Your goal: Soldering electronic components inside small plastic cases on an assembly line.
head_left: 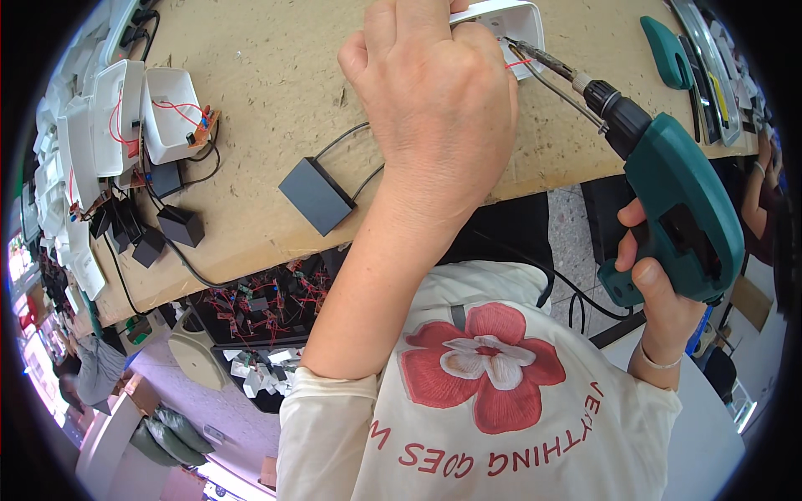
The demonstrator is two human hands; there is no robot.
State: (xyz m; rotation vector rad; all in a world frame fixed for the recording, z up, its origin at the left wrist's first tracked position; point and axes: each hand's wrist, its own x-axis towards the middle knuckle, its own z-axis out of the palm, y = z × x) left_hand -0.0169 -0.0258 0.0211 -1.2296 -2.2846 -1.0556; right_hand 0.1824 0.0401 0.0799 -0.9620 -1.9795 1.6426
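At the table's far edge of view, my left hand (434,92) is closed on a white plastic case (526,23); its fingertips are mostly hidden behind the hand. A short red wire (518,63) shows at the case's open side. My right hand (656,267) grips the handle of a dark green soldering gun (681,196) with a thin feed tube along its barrel. Its hot tip (522,46) reaches into the case, close to the wire; whether it touches anything is too small to tell. Beside my left wrist lies a black box-shaped adapter (317,196), its cable running under my arm.
White case halves (171,113) with red wires, circuit boards and black adapters (180,224) crowd the left side. A bin of small wired parts (267,305) sits below the table edge. At the right lie a green tool casing (664,50) and a tray (710,67). Another person's arm (756,196) shows there.
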